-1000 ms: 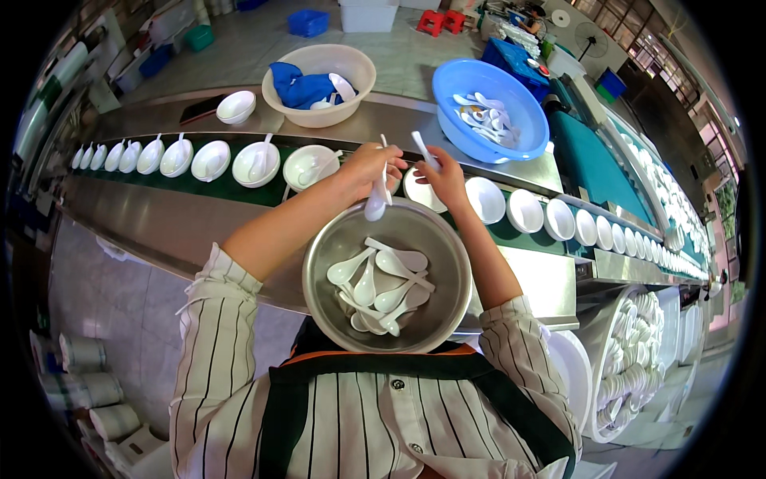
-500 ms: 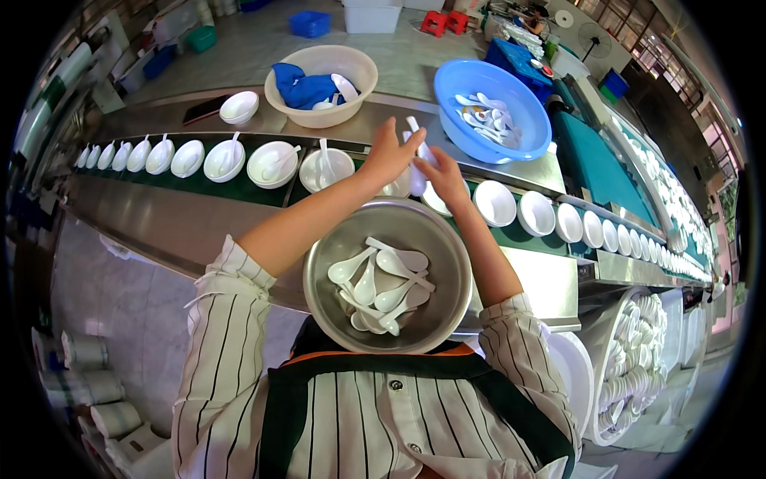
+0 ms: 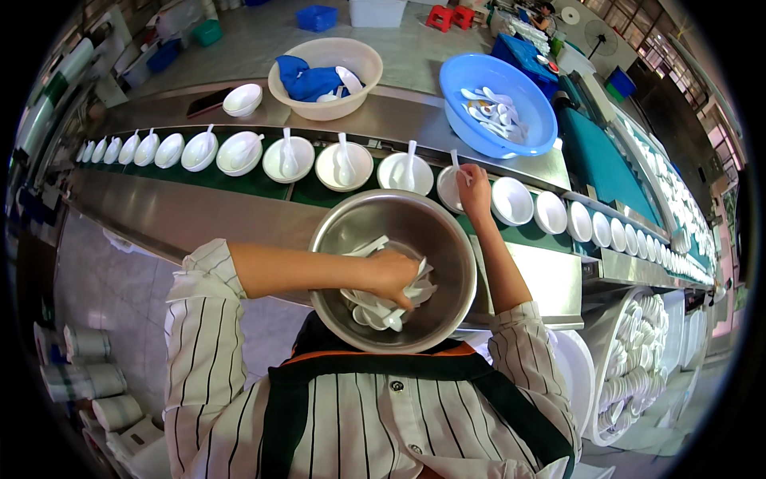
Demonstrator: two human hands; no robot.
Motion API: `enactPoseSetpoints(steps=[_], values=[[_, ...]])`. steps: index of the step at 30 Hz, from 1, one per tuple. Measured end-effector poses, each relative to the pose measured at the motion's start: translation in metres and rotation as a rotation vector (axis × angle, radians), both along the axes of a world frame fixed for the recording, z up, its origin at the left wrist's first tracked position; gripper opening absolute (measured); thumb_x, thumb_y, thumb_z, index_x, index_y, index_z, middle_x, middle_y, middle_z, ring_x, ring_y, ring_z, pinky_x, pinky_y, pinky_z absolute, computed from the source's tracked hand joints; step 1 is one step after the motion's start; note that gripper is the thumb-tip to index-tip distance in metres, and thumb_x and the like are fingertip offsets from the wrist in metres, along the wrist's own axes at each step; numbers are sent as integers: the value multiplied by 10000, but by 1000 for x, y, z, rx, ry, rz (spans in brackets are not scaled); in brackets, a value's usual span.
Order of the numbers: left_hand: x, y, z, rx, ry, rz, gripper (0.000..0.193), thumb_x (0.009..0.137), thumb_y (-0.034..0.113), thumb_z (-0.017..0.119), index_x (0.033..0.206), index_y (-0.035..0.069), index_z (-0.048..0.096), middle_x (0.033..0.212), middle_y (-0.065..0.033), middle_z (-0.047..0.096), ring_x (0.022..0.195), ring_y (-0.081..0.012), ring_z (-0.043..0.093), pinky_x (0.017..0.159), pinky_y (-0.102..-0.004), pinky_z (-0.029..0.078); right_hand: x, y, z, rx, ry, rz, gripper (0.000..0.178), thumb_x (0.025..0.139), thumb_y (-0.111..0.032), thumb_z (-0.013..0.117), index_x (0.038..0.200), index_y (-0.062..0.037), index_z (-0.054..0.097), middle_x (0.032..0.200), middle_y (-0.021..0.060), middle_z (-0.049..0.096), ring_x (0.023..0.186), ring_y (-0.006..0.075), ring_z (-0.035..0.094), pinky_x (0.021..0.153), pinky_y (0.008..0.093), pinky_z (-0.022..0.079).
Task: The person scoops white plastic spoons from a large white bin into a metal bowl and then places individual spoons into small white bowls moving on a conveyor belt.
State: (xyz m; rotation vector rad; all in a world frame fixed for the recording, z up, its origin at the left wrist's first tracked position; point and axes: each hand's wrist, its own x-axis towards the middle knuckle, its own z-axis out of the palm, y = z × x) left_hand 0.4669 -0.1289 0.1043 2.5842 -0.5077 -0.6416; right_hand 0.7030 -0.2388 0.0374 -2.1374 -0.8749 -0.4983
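My left hand point(image 3: 391, 275) reaches into a steel basin point(image 3: 323, 307), its fingers curled onto one of the white soup spoons point(image 3: 367, 307) heaped there; the fingertips are partly hidden. Farther off on the right, my right hand point(image 3: 476, 191) pinches a white soup spoon point(image 3: 456, 162) over a small white bowl point(image 3: 445, 191). That bowl stands in a row on a green conveyor belt point(image 3: 307, 191). Bowls to its left, such as this white bowl point(image 3: 323, 164), have spoons resting in them with handles up. To its right, the nearest white bowl point(image 3: 512, 201) has no spoon.
Behind the belt stand a cream basin point(image 3: 355, 52) with a blue cloth and spoons, and a blue basin point(image 3: 538, 144) with more spoons. A single white bowl point(image 3: 242, 100) sits by a dark flat object point(image 3: 209, 102). At lower right is a bin point(image 3: 598, 427) of stacked white ware.
My left hand has come back from the belt down into the steel basin. My right hand has moved right, bringing a spoon to a bowl. More bowls in the row now hold spoons.
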Motion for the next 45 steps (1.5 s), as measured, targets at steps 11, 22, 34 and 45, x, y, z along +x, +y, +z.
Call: enactPoseSetpoints(steps=[11,22,34,45], values=[[41,53,35,-637,218,290,164,860,158,517,911,2,522,689,-28,579,565,-84,543,515,-231,439,-85,-12,107,61,788,917,300,867,-187,556,1115,-22,521,979,69,606,914,139,569,808,269,445],[44,88,15,-401,-327,512,251,824,225,552,947,6,539,722,-146,600,566,-210,574,504,-314,443,-32,-21,59,156,464,255,201,806,-98,611,984,-7,588,793,75,640,740,137,593,662,254,466],[1,50,-17,242,-196,152,366,667,362,674,758,11,632,750,-163,600,737,-327,595,648,-408,478,-120,-11,121,-342,176,608,266,753,-239,654,949,-69,595,863,120,624,808,257,618,651,332,493],[39,69,14,-304,91,213,309,703,307,680,828,29,631,724,-84,622,647,-190,593,609,-341,473,-198,-12,74,-1244,15,946,436,711,-300,628,992,11,507,790,162,624,732,295,630,666,363,477]])
